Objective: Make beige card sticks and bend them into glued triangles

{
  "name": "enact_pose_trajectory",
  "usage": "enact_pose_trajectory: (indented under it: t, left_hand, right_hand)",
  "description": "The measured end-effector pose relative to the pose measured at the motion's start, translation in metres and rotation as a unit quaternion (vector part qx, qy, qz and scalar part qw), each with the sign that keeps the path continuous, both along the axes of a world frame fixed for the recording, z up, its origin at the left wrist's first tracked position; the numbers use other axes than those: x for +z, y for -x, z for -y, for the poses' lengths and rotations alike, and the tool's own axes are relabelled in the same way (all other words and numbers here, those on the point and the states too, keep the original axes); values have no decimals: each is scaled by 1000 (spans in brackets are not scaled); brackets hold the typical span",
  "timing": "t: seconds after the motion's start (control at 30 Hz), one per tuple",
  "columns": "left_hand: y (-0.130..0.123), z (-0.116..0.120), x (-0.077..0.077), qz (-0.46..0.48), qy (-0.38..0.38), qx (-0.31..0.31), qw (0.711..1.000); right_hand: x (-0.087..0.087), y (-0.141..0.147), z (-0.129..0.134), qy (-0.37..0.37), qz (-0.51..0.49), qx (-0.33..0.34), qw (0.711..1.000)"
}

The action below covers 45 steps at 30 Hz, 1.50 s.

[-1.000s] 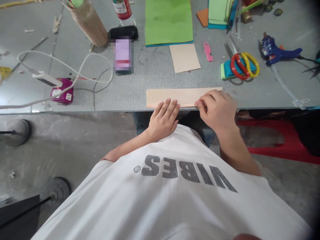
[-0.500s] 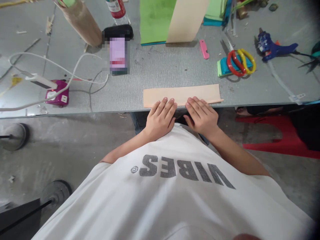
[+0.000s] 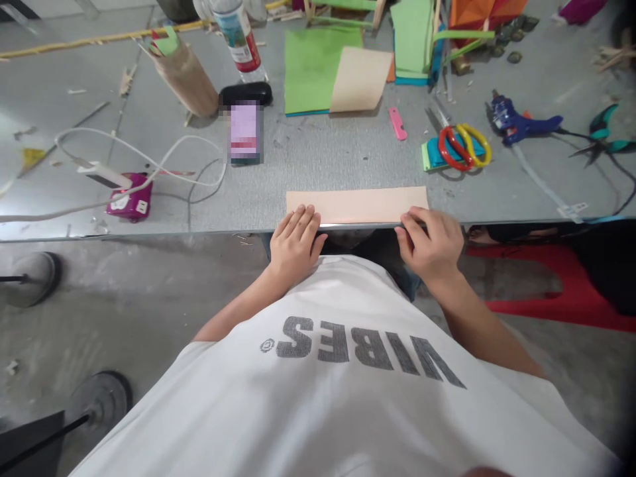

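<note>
Grey table (image 3: 318,159): one tan strip (image 3: 356,204), left hand (image 3: 294,246) flat on it, right hand (image 3: 431,244) pinching its edge

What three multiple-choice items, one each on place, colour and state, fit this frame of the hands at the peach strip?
1. Where does the peach paper strip lie?
A. at the table's near edge
B. on the floor
C. on the green sheet

2. What colour is the small cutter?
A. black
B. pink
C. white

3. How is the left hand?
A. clenched in a fist
B. raised in the air
C. flat, fingers on the strip

Answers: 1 A, it lies along the table edge; 2 B, pink plainly; 3 C, fingers extended, while the right hand curls at the other end.
</note>
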<state>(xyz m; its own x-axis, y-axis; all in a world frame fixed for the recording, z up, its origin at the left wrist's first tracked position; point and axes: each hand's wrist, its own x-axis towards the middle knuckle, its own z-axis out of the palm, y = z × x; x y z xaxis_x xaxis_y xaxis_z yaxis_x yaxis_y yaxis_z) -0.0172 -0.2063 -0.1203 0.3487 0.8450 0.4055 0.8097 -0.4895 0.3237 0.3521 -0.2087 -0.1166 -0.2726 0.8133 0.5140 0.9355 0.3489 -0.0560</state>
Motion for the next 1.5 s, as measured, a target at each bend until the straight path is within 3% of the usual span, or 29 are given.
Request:
enact_pose_trajectory:
  t: [0.13, 0.23, 0.43, 0.63, 0.77, 1.0, 1.2, 1.5]
  left_hand:
    - [-7, -2, -1, 0, -33, 15, 999]
    - [-16, -3, -2, 6, -30, 14, 999]
    - [-38, -4, 2, 7, -18, -19, 1000]
    - [-39, -8, 16, 0, -32, 28, 999]
    - [-33, -14, 28, -14, -52, 28, 998]
    - [-19, -35, 45, 51, 43, 65, 996]
    - [-14, -40, 48, 98, 74, 99, 987]
    - [-16, -35, 42, 92, 55, 125, 986]
  right_hand:
    - [10, 27, -8, -49, 6, 42, 998]
    - [15, 49, -13, -19, -5, 97, 995]
    - [19, 67, -14, 2, -15, 114, 993]
    - [30, 61, -17, 2, -34, 135, 990]
    - [38, 60, -22, 52, -73, 107, 990]
    - [47, 43, -34, 127, -165, 94, 974]
    - [58, 17, -40, 173, -194, 70, 963]
    - [61, -7, -43, 183, -178, 8, 967]
